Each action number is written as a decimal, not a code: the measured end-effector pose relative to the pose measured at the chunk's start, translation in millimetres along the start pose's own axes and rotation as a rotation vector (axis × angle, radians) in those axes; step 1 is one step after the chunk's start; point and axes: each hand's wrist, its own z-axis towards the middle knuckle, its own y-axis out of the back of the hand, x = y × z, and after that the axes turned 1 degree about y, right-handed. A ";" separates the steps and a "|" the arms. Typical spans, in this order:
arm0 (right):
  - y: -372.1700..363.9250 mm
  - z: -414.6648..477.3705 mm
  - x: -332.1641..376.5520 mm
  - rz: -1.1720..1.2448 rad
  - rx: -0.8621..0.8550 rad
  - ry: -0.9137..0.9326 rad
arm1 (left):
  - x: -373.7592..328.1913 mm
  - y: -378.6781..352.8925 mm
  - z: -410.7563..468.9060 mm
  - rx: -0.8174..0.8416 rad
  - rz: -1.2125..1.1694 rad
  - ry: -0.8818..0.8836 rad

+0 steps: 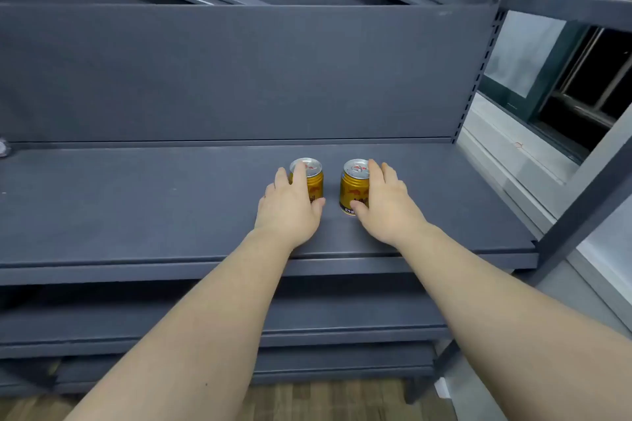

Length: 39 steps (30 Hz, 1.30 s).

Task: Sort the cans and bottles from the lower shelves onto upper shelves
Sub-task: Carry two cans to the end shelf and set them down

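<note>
Left can [314, 187]: standing on the upper shelf [136, 202], out in front of the back panel [239, 72], right of the panel's middle.
Right can [354, 189]: same shelf, same depth from the back panel, nearer the panel's right end; a narrow gap between the two, not touching.
Axis: both upright, long axis vertical and parallel to the back panel, silver pull-tab tops up, gold labels toward the camera.
Left hand [290, 210]: fingers [301, 174] curled over the far side and rim of the left can, thumb against its near side; gripping.
Right hand [388, 203]: fingers [376, 176] wrapped behind the right can, thumb low on its front; gripping.
Done: apparently two cans brought up and seated on the shelf, neither released.
Left: letting go of both. Lower shelves [342, 319], below the back panel, mostly hidden by the shelf above and the forearms; no cans or bottles in the visible strips, so the remainder cannot be judged.
</note>
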 end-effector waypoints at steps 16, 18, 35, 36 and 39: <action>-27.0 44.6 -2.2 0.113 -0.005 -0.049 | -2.8 -28.0 47.3 0.000 -0.222 0.131; -27.8 45.0 -1.8 0.120 -0.018 -0.052 | -3.7 -29.0 49.4 -0.001 -0.217 0.146; -17.9 24.8 18.5 0.162 -0.021 -0.014 | 11.6 -1.9 22.7 -0.089 -0.189 0.168; -17.0 22.5 22.3 0.166 -0.020 -0.007 | 13.5 2.4 19.1 -0.098 -0.185 0.174; -15.4 15.4 36.1 0.180 -0.017 0.023 | 18.8 16.1 7.1 -0.132 -0.178 0.187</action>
